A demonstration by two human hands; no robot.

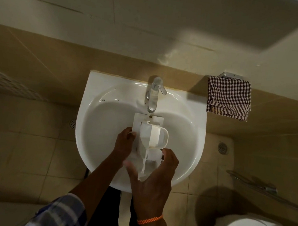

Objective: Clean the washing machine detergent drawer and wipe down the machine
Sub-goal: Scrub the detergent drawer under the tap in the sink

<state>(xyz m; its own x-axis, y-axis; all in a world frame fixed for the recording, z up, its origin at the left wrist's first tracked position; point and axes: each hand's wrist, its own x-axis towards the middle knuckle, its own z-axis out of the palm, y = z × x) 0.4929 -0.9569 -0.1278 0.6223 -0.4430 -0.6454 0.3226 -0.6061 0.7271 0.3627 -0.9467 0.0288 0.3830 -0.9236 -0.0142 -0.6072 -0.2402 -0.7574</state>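
- I see the white drawer (pixel 147 136) held over the middle of the sink (pixel 193 135), just under the tap (pixel 153 95).
- Its long way runs from the tap end down toward me, at the near rim of the sink. The far end sits right below the spout.
- My left hand (pixel 124 143) is on the left side of the drawer. Its fingers curl over the left edge and grip it.
- My right hand (pixel 154 171) is at the near end of the drawer, cupped under and around it. I think it holds the drawer too, but the fingers are blurry, so I cannot tell how tight.
- Water runs off the near end of the drawer, past my right hand, into the sink.
- Both hands touch the drawer. The right hand is nearer to me, and the left hand is nearer the tap.
- I think I am rinsing now. Next I may need to tip or turn the drawer so the water gets in every part.
- There is open room in the bowl on the left and right of the drawer. The tap is close above the far end, so I could bump it if I lift that end.
- A checked towel (pixel 228 98) hangs on the wall past the sink's right edge, well apart from my hands.
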